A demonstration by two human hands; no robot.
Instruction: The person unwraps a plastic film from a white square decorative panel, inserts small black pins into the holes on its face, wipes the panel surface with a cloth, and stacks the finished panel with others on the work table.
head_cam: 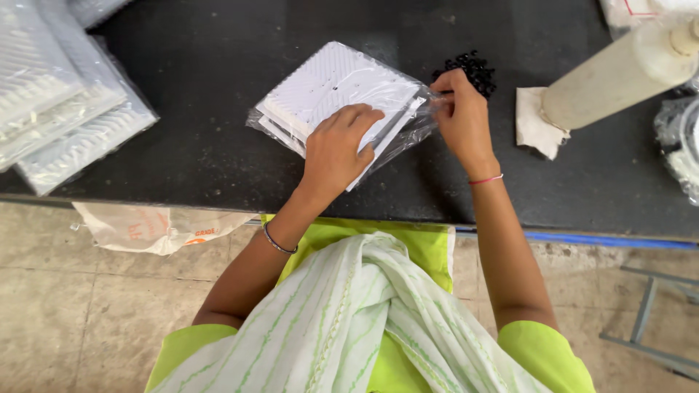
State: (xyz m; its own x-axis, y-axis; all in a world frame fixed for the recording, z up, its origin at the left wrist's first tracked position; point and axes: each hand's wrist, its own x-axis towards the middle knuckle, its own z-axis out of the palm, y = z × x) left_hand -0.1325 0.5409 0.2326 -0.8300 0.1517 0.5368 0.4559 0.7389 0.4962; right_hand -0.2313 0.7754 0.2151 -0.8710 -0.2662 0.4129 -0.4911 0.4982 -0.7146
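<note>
A stack of white ribbed plastic plates (331, 84) lies on the black table (204, 138), partly inside a clear plastic bag (408, 135). My left hand (336, 149) rests flat on top of the stack, pressing it down. At the right side of the stack, my right hand (460, 113) pinches the open edge of the bag. A small pile of black beads or pellets (473, 69) sits just behind my right hand.
Bagged stacks of similar white plates (62, 102) lie at the far left. A cream-coloured cylinder (619, 73) lies on a white cloth (535, 124) at the right. A plastic sack (153, 227) hangs below the table edge. Tiled floor and a metal frame (648, 320) are below.
</note>
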